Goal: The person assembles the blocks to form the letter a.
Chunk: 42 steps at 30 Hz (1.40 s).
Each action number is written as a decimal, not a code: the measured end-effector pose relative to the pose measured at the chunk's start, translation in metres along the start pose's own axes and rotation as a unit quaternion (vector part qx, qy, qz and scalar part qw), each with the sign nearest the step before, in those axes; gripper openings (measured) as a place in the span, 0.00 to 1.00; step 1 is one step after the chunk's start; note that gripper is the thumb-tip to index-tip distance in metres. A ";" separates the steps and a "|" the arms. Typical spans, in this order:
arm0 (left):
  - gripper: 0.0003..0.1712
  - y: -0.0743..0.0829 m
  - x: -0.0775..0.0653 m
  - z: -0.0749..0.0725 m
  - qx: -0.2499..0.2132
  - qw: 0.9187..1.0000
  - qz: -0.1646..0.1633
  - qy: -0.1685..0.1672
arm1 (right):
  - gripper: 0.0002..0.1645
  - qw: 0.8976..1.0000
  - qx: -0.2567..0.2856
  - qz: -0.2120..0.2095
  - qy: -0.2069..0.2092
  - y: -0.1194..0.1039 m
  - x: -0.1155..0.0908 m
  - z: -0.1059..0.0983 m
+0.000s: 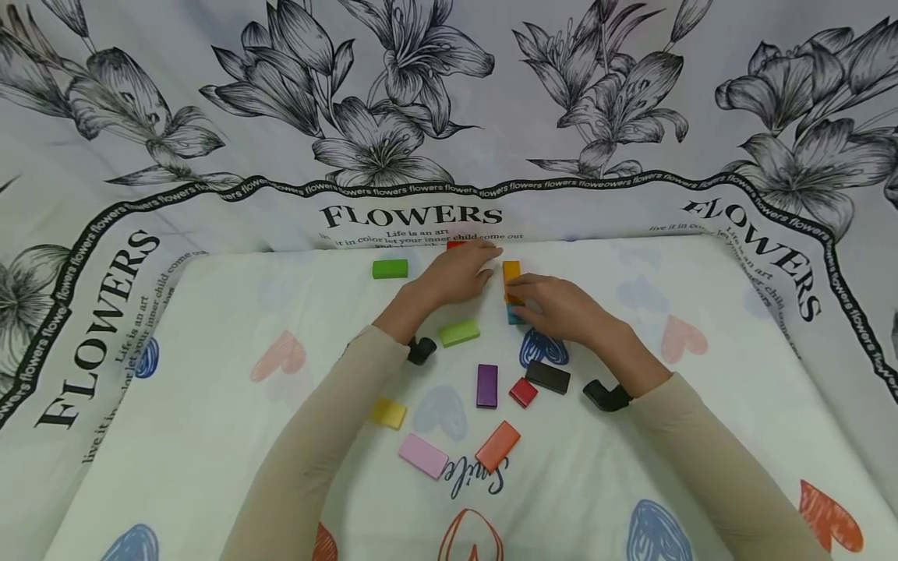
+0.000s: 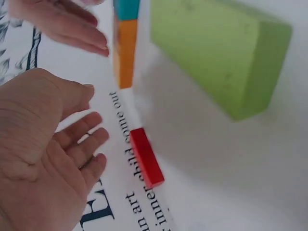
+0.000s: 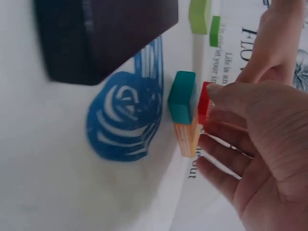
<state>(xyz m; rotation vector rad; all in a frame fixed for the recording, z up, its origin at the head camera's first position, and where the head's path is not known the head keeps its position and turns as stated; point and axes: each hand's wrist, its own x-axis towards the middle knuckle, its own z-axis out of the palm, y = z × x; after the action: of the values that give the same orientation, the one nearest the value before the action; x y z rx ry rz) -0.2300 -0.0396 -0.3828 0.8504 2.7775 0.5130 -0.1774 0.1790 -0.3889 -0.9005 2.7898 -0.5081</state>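
My left hand (image 1: pixel 459 273) hovers near the back edge, its fingers loosely bent with nothing between them. Just beyond it, partly covered in the head view, lies a red block (image 2: pixel 147 158). To its right an orange block (image 1: pixel 511 270) and a teal block (image 3: pixel 182 97) sit end to end. Beside this pair is my right hand (image 1: pixel 561 306), its fingers relaxed and spread along the orange block's side. In the right wrist view the thumb and fingers stand around that side without a pinch. A light green block (image 1: pixel 459 333) lies between the two forearms.
Nearer me are a purple block (image 1: pixel 487 386), a small red block (image 1: pixel 523 393), a black block (image 1: pixel 548 377), a yellow block (image 1: pixel 389 414), a pink block (image 1: pixel 423 456) and an orange-red block (image 1: pixel 498 446). A green block (image 1: pixel 390 269) lies back left on the patterned cloth (image 1: pixel 210 436).
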 end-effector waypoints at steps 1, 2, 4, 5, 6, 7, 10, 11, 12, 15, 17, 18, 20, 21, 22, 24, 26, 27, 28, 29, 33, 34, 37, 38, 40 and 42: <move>0.29 -0.002 -0.001 -0.002 0.004 1.000 -0.007 -0.001 | 0.27 1.000 -0.002 0.003 -0.009 -0.001 0.002 0.000; 0.29 -0.004 -0.001 -0.004 0.005 1.000 -0.011 -0.001 | 0.28 1.000 -0.004 0.006 -0.019 -0.001 0.003 -0.001; 0.30 -0.008 -0.002 -0.008 0.000 1.000 -0.017 0.002 | 0.27 0.999 -0.006 0.010 -0.034 -0.002 0.005 -0.001; 0.29 -0.010 -0.003 -0.011 -0.003 1.000 -0.021 0.004 | 0.27 0.999 -0.006 0.012 -0.041 -0.002 0.006 -0.001; 0.29 -0.011 -0.004 -0.013 -0.005 1.000 -0.024 0.007 | 0.26 0.999 -0.005 0.013 -0.044 -0.002 0.007 -0.001; 0.29 -0.013 -0.004 -0.015 -0.008 1.000 -0.026 0.009 | 0.26 0.999 -0.002 0.014 -0.046 -0.002 0.007 -0.001; 0.28 -0.016 -0.005 -0.017 -0.008 0.999 -0.036 0.010 | 0.25 0.998 0.007 0.020 -0.053 -0.002 0.005 0.000; 0.28 -0.016 -0.005 -0.017 -0.008 0.999 -0.037 0.008 | 0.26 0.998 0.008 0.023 -0.055 -0.001 0.003 0.000; 0.28 -0.015 -0.003 -0.015 -0.009 0.999 -0.035 0.005 | 0.26 0.998 0.009 0.027 -0.056 0.001 0.000 0.000; 0.29 -0.012 0.004 -0.009 -0.009 1.000 -0.023 -0.002 | 0.27 0.997 0.008 0.042 -0.058 0.007 -0.010 -0.003; 0.30 -0.009 0.009 -0.005 -0.007 1.000 -0.016 -0.009 | 0.27 0.997 0.011 0.050 -0.053 0.010 -0.016 -0.005; 0.30 -0.009 0.011 -0.004 -0.003 1.000 -0.015 -0.011 | 0.28 0.997 0.017 0.052 -0.051 0.012 -0.017 -0.005; 0.30 -0.010 0.011 -0.003 0.009 1.000 -0.020 -0.014 | 0.28 0.997 0.029 0.052 -0.050 0.013 -0.018 -0.005; 0.30 -0.011 0.010 -0.003 0.015 0.999 -0.025 -0.015 | 0.28 0.997 0.035 0.050 -0.049 0.012 -0.018 -0.004; 0.30 -0.012 0.009 -0.002 0.021 0.999 -0.029 -0.015 | 0.28 0.997 0.039 0.049 -0.049 0.012 -0.017 -0.004; 0.30 -0.014 0.006 -0.003 0.025 0.999 -0.036 -0.014 | 0.28 0.997 0.043 0.047 -0.048 0.010 -0.014 -0.003; 0.29 -0.015 0.004 -0.003 0.024 0.999 -0.037 -0.011 | 0.27 0.997 0.041 0.049 -0.047 0.008 -0.011 -0.002; 0.29 -0.016 0.003 -0.003 0.024 0.999 -0.038 -0.008 | 0.28 0.997 0.040 0.051 -0.049 0.006 -0.009 -0.001; 0.29 -0.017 0.002 -0.003 0.025 0.999 -0.040 -0.005 | 0.28 0.997 0.038 0.052 -0.051 0.004 -0.008 0.000; 0.28 -0.017 0.000 -0.003 0.025 0.999 -0.042 -0.003 | 0.28 0.997 0.037 0.051 -0.053 0.003 -0.006 0.001; 0.28 -0.020 -0.004 -0.005 0.034 0.998 -0.055 0.005 | 0.30 0.997 0.030 0.043 -0.057 -0.003 -0.001 0.004; 0.28 -0.020 -0.004 -0.006 0.035 0.998 -0.056 0.006 | 0.30 0.997 0.028 0.041 -0.056 -0.004 0.000 0.004; 0.28 -0.021 -0.002 -0.006 0.042 0.998 -0.050 0.007 | 0.31 0.998 0.020 0.039 -0.048 -0.003 0.002 0.004; 0.28 -0.021 0.000 -0.006 0.045 0.998 -0.047 0.008 | 0.32 0.998 0.018 0.040 -0.045 -0.002 0.003 0.004; 0.29 -0.022 0.004 -0.006 0.053 0.998 -0.044 0.010 | 0.32 0.998 0.018 0.042 -0.041 0.000 0.004 0.003; 0.28 -0.022 0.007 -0.005 0.059 0.997 -0.049 0.013 | 0.33 0.998 0.020 0.044 -0.042 0.002 0.004 0.002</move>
<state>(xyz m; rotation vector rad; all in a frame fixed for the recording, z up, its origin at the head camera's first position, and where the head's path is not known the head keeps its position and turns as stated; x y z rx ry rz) -0.2483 -0.0541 -0.3874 0.7309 2.8808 0.3483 -0.1811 0.1779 -0.3920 -0.7672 2.7192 -0.4993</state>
